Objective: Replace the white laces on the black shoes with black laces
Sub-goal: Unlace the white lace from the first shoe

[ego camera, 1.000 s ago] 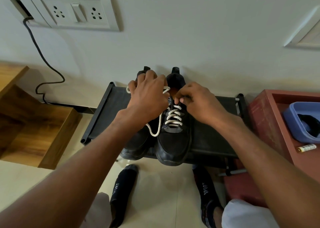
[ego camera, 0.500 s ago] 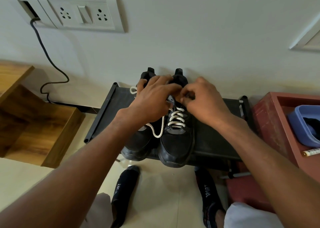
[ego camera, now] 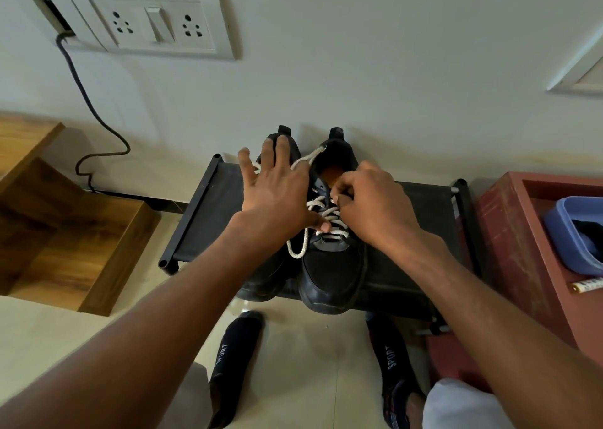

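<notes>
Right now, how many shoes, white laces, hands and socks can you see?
Black shoes: 2, the left shoe and the right shoe
White laces: 1, the white lace on the right shoe
Hands: 2, the left hand and the right hand
Socks: 2, the left sock and the right sock
Total: 7

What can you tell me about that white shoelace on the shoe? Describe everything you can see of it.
The white lace is a thick braided cord, cotton by its look, crisscrossing the right-hand black shoe. Its upper rows are undone: one loose end runs up across the shoe's opening, and a slack loop hangs beside the shoe. The right hand pinches a crossing near the top; the left hand, fingers spread, touches it with the thumb.
</notes>
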Motion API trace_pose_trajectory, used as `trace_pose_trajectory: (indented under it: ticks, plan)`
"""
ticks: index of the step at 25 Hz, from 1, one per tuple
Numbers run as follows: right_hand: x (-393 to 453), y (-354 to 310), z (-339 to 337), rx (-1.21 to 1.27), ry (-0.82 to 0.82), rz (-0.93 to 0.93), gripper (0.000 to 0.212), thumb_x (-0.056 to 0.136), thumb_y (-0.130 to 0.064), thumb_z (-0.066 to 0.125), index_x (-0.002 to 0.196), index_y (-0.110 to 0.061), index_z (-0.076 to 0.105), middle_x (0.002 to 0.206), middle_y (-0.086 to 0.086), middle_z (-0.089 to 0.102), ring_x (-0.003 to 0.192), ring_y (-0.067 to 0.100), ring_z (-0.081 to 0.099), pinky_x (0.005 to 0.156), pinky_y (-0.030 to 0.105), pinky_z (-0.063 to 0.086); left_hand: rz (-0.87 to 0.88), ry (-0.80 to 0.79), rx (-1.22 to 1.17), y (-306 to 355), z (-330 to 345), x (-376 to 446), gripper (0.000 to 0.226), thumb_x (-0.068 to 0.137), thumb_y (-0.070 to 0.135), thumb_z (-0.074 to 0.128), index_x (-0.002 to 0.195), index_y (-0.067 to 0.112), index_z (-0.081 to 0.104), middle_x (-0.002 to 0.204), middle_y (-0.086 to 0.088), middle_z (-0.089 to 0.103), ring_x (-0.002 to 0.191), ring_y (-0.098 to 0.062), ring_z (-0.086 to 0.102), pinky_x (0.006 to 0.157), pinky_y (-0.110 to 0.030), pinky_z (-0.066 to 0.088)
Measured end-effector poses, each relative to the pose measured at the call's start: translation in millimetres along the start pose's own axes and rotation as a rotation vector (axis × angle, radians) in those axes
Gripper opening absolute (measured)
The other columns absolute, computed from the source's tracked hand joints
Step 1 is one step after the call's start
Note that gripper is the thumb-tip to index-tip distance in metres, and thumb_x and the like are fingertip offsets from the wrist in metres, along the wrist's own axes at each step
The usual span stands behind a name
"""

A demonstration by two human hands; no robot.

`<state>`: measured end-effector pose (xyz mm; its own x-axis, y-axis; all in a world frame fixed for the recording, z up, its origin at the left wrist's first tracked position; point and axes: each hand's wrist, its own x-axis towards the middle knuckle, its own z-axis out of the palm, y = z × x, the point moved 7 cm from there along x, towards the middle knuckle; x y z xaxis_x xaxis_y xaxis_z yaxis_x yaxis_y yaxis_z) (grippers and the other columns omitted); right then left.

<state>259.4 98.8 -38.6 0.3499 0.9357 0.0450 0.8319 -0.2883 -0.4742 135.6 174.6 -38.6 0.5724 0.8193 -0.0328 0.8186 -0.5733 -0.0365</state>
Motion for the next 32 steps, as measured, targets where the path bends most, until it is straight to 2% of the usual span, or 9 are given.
trace_pose_trajectory:
  ticks: [3,6,11,14,17,22,24,27,32]
  plan:
    - [0,0,6,-0.048,-0.010,-0.029,0.011,0.096,-0.032,0.074,0.107,-0.030,0.075,0.107,-0.006,0.049,0.086,0.016,0.057,0.069,0.030,0.042,0.170,-0.002,-0.051,6,0,2,0.106,0.066,0.078,0.077,0.155,0.042,0.034,0.172,-0.005,0.001,0.159,-0.030,-0.009,0.120,-0.065,-0.007]
    - [-1,2,3,0.019,0.058,0.009,0.004,0.097,-0.025,0.072,0.095,-0.026,0.076,0.101,-0.004,0.053,0.082,0.016,0.058,0.060,0.024,0.037,0.214,-0.101,-0.085,8,9,2,0.112,0.061,0.083,0.075,0.157,0.043,0.031,0.168,0.007,0.026,0.160,-0.025,0.004,0.118,-0.067,-0.014]
    - [-8,18,-8,0.129,0.096,0.277,0.018,0.095,-0.012,0.061,0.097,-0.010,0.079,0.092,0.008,0.074,0.079,0.028,0.072,0.070,0.043,0.062,0.154,-0.148,-0.143,7,11,2,0.109,0.061,0.079,0.080,0.152,0.037,0.036,0.156,0.009,0.049,0.160,-0.023,0.011,0.114,-0.069,-0.019]
    - [-9,-5,-15,-0.034,0.135,0.007,0.024,0.096,-0.013,0.067,0.119,-0.018,0.071,0.116,0.003,0.059,0.090,0.024,0.063,0.078,0.042,0.057,0.158,-0.152,-0.150,7,12,3,0.109,0.060,0.079,0.080,0.151,0.037,0.036,0.157,0.009,0.048,0.160,-0.024,0.011,0.114,-0.070,-0.019]
    - [-5,-14,4,-0.225,0.045,-0.120,0.016,0.096,-0.022,0.073,0.111,-0.022,0.074,0.115,0.000,0.050,0.097,0.022,0.056,0.083,0.045,0.054,0.157,-0.163,-0.145,6,15,3,0.112,0.060,0.081,0.078,0.152,0.036,0.034,0.156,0.010,0.048,0.158,-0.025,0.016,0.114,-0.072,-0.016]
    - [-5,22,-12,0.256,0.273,0.345,0.017,0.094,-0.017,0.068,0.081,-0.019,0.079,0.093,0.001,0.069,0.070,0.012,0.061,0.053,0.023,0.043,0.129,-0.158,-0.178,4,13,4,0.108,0.058,0.080,0.081,0.147,0.035,0.038,0.149,0.009,0.055,0.153,-0.023,0.025,0.115,-0.073,-0.013]
    - [-10,27,-12,0.360,0.260,0.460,0.014,0.096,-0.015,0.066,0.088,-0.014,0.076,0.093,0.004,0.070,0.072,0.013,0.060,0.054,0.022,0.042,0.127,-0.162,-0.175,4,13,4,0.110,0.059,0.080,0.081,0.149,0.034,0.036,0.151,0.008,0.053,0.154,-0.023,0.023,0.114,-0.072,-0.015]
    - [-8,-9,-21,-0.068,0.223,0.040,0.027,0.096,-0.016,0.070,0.123,-0.022,0.070,0.127,0.002,0.051,0.109,0.021,0.052,0.080,0.032,0.048,0.132,-0.150,-0.177,4,14,3,0.108,0.058,0.080,0.080,0.147,0.035,0.038,0.148,0.009,0.054,0.153,-0.023,0.025,0.114,-0.071,-0.014]
    - [-5,-8,1,-0.166,0.115,-0.057,0.009,0.091,-0.025,0.078,0.098,-0.030,0.080,0.138,-0.007,0.049,0.124,0.023,0.047,0.098,0.044,0.044,0.122,-0.152,-0.189,4,16,4,0.110,0.057,0.082,0.080,0.146,0.034,0.037,0.146,0.010,0.056,0.151,-0.021,0.027,0.114,-0.071,-0.012]
